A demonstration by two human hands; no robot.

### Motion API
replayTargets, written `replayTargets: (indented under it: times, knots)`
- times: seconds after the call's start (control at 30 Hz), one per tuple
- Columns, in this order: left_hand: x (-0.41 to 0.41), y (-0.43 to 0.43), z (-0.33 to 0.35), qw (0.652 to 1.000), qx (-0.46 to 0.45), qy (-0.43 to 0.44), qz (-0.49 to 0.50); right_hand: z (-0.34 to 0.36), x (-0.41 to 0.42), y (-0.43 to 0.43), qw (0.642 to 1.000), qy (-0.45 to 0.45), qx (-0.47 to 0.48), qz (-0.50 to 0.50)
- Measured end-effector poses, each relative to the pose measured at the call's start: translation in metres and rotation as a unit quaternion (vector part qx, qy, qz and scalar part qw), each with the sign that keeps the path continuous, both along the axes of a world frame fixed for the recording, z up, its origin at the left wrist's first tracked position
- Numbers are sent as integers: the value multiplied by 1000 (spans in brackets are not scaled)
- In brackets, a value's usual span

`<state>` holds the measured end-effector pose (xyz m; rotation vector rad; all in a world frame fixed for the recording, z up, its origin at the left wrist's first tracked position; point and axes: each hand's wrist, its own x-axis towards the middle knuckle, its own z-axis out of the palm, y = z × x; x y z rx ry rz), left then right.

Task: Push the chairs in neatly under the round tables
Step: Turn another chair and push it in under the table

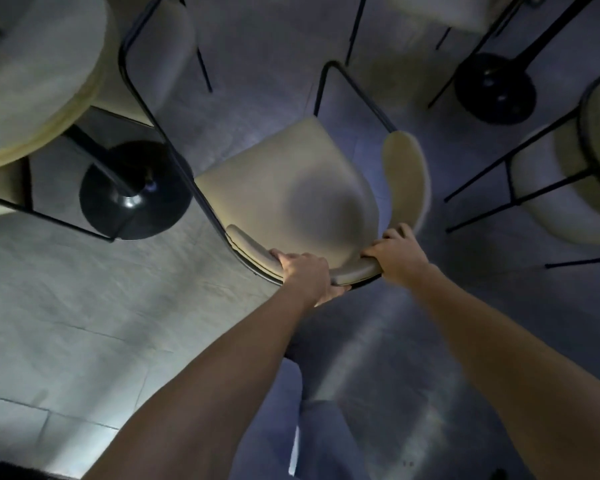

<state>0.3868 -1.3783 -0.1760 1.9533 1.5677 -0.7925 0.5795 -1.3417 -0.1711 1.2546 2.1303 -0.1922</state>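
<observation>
With both hands, left (303, 271) and right (397, 254), clenched on the backrest (355, 270) of the chair (284, 188), standing in the aisle beside the table (39, 71), best to swing left, square up, push evenly.

We've got a grey tiled floor (84, 306) under everything here. Sitting right on it: the black round table base (136, 192) at left, another black base (496, 88) top right, and thin black chair legs (478, 181) all around.
</observation>
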Motion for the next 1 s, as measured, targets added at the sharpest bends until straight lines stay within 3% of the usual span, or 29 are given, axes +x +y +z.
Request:
replayTargets:
  times: [0.2,0.33,1.0]
  knots:
    - [31,11,-2,998,-1,-56,29,1,18,29,997,18,-35,62]
    - [39,18,6,989,-46,-63,122,3,22,34,992,31,-62,103]
    - [70,-73,-3,950,5,-13,312,0,15,15,951,67,-90,288]
